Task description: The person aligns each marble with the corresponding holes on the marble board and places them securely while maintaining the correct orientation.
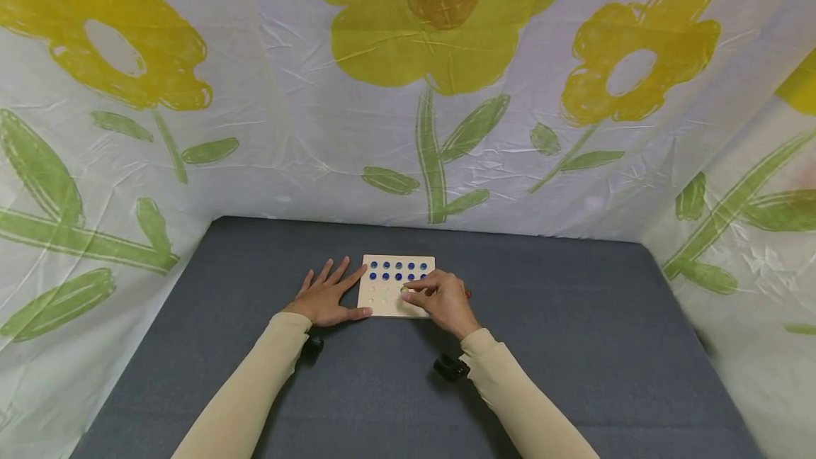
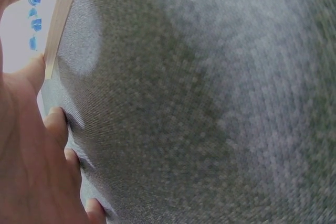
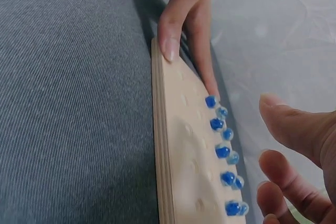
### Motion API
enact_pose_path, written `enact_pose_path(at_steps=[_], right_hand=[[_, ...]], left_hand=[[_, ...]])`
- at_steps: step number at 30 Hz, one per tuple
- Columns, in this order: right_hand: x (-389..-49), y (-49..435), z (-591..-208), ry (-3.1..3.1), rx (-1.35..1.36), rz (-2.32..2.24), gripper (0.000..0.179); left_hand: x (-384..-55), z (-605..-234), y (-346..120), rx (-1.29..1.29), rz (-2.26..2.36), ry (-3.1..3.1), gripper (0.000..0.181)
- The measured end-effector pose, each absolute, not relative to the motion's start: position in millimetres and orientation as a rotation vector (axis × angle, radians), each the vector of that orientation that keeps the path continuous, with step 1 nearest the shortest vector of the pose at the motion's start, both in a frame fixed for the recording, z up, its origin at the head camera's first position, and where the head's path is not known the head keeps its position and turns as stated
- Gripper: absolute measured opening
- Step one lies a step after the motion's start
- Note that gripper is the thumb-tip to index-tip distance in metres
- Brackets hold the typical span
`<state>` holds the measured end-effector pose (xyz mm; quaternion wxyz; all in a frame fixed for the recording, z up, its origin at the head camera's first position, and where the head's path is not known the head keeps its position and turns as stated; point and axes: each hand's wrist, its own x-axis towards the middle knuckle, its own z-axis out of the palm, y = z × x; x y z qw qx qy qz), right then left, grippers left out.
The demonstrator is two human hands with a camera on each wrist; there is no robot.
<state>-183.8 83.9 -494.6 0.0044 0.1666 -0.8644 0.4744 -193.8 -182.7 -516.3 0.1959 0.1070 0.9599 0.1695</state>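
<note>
A pale wooden board [image 1: 389, 309] lies on the table. Blue marbles [image 1: 398, 277] fill its two far rows, standing out as round beads [image 3: 222, 151] in the right wrist view. Shallow round hollows [image 3: 199, 204] mark the two near rows. My left hand [image 1: 325, 302] is spread flat, its thumb and index finger resting at the board's left edge. My right hand [image 1: 448, 301] is over the board's right part, thumb and index finger pinching a small greenish marble [image 1: 404, 290] above the near rows. The right wrist view does not show this marble.
A dark grey cloth [image 1: 357, 388] covers the table around the board. White fabric walls [image 1: 306, 133] with printed yellow flowers enclose the back and sides. Each wrist carries a small black camera [image 1: 451, 367].
</note>
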Motion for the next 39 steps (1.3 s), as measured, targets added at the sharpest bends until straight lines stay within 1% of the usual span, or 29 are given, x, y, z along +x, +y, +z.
enact_pose_path(at_steps=[6, 19, 33, 39], right_hand=[[-186, 74, -496, -2.695, 0.558, 1.518, 0.02], [-193, 54, -501, -2.693, 0.589, 1.515, 0.02], [-196, 38, -509, -2.718, 0.52, 1.52, 0.018], [-199, 32, -509, -2.746, 0.535, 1.436, 0.018]], left_hand=[[-194, -519, -184, 0.306, 0.484, 2.677, 0.102], [-193, -514, -183, 0.306, 0.482, 2.683, 0.098], [-194, -518, -183, 0.303, 0.467, 2.69, 0.1], [-195, -518, -185, 0.313, 0.479, 2.687, 0.1]])
